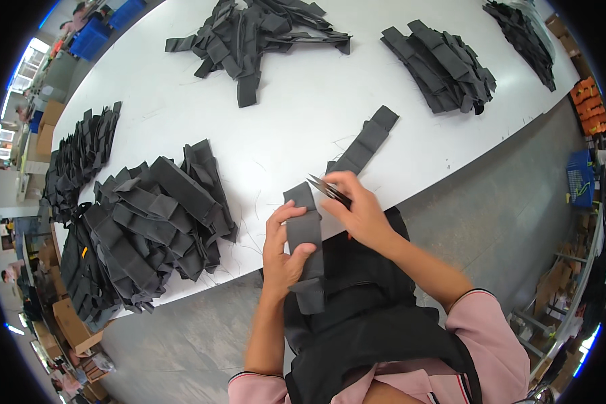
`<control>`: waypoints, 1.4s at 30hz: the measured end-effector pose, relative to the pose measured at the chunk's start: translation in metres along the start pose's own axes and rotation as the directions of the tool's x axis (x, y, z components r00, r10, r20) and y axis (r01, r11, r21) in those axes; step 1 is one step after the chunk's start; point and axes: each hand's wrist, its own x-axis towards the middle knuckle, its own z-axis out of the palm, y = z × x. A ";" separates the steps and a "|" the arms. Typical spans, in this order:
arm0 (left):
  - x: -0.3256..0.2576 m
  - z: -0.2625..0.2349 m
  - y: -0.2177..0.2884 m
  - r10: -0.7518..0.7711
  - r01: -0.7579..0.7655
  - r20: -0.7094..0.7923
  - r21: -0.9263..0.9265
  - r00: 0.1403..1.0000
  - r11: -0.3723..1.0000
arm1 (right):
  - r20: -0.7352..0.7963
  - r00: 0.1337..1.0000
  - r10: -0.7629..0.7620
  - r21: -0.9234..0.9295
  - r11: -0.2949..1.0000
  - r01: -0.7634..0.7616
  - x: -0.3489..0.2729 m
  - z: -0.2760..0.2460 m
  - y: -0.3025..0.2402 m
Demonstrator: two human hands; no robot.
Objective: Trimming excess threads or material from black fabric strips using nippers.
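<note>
My left hand point(284, 250) grips a dark grey fabric strip point(304, 232), thumb on top and fingers along its left edge. The strip hangs over the table's near edge, its lower end above my black apron point(363, 303). In my right hand point(361, 210) is a small pair of thread snips point(331, 191), slightly blurred, with pointed blades towards the strip's upper end. Whether the blades touch the strip I cannot tell. Just beyond, another dark strip point(367, 143) lies slanted on the white table point(283, 135).
A large heap of dark strips point(155, 219) lies at the left, with a smaller bundle point(84, 158) behind it. More piles lie at the far middle point(249, 37) and far right point(441, 67). Loose threads are scattered over the tabletop. A blue basket point(579, 178) stands at the right.
</note>
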 end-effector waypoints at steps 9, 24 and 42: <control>0.000 0.001 0.006 -0.026 0.025 -0.013 -0.068 1.000 0.997 | 0.050 0.933 -0.357 -0.205 0.910 0.359 -0.040 -0.022 -0.011; -0.006 -0.001 0.012 -0.015 0.013 -0.026 -0.044 1.000 0.999 | 0.097 0.960 -0.263 -0.184 0.943 0.277 -0.041 -0.024 -0.010; -0.007 -0.002 0.011 -0.022 0.022 -0.001 -0.013 1.000 1.000 | 0.029 0.975 -0.219 -0.083 0.972 0.221 -0.046 -0.025 -0.010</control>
